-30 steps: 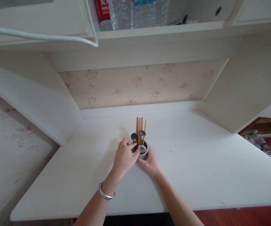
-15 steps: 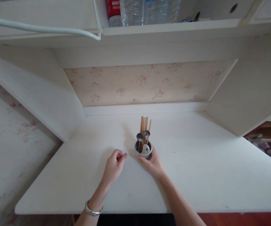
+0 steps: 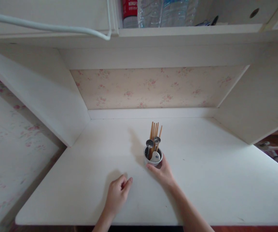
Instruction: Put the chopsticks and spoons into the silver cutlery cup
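Note:
A small light-coloured cup (image 3: 152, 163) stands on the white table, with my right hand (image 3: 163, 172) wrapped round its near right side, thumb in front. Several wooden chopsticks (image 3: 154, 130) rise from it, leaning toward the back. Two metal spoons (image 3: 150, 143) and a white spoon (image 3: 155, 157) with a small blue mark poke out at the front. My left hand (image 3: 118, 190) is closed in a loose fist over the table, left of the cup and nearer the front edge. Nothing shows in its curled fingers. The fingers of my right hand are partly hidden behind the cup.
The white table (image 3: 81, 180) runs back to a low ledge and flowered wallpaper (image 3: 139, 88). Side panels (image 3: 40, 93) stand left and right. Overhead, a shelf (image 3: 189, 31) holds clear plastic bottles (image 3: 174, 13) and a red-labelled bottle (image 3: 130, 9). A white cable (image 3: 44, 27) crosses the upper left.
My left hand has drawn back from beside the cup toward the table's front edge, staying closed. My right hand keeps its hold on the cup. The whole view has shifted slightly.

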Action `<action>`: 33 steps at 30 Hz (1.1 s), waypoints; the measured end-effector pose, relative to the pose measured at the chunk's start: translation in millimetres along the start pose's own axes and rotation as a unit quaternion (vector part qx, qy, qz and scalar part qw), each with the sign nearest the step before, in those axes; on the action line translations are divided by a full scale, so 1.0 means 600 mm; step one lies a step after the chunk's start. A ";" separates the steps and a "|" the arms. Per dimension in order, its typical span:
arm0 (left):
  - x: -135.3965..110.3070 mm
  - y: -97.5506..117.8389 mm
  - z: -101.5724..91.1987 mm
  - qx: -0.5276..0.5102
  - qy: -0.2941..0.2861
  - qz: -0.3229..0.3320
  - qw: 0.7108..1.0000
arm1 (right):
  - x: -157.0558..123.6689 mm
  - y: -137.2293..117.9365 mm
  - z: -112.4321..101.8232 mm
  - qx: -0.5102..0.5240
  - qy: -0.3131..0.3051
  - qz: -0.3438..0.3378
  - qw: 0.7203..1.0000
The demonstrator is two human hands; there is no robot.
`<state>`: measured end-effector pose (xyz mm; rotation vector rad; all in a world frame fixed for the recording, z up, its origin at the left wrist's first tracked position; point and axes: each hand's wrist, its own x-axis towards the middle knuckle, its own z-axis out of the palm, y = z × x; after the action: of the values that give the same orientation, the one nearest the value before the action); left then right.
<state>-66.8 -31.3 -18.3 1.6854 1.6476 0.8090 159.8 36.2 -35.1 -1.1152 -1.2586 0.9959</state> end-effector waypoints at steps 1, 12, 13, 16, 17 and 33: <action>0.002 -0.001 0.000 -0.005 0.002 -0.001 1.000 | 0.000 -0.002 0.000 -0.002 -0.011 0.005 1.000; 0.008 -0.011 0.007 0.018 -0.005 0.034 0.999 | 0.004 -0.033 -0.002 -0.110 -0.010 0.013 0.994; 0.008 -0.012 0.007 0.019 -0.005 0.036 0.999 | 0.005 -0.037 -0.005 -0.129 -0.006 0.026 0.991; 0.008 -0.013 0.008 0.020 -0.010 0.034 0.999 | 0.017 -0.047 -0.025 -0.131 0.001 0.052 0.990; 0.008 -0.014 0.009 0.021 -0.011 0.033 0.999 | 0.026 -0.050 -0.037 -0.122 0.009 0.054 0.991; 0.013 -0.009 0.009 0.027 -0.008 0.032 0.999 | 0.194 -0.089 -0.338 -0.246 0.276 0.065 0.927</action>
<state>-65.8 -23.8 -26.1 1.7851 1.6249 0.7854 369.0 123.5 43.6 -1.7422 -0.9916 0.3977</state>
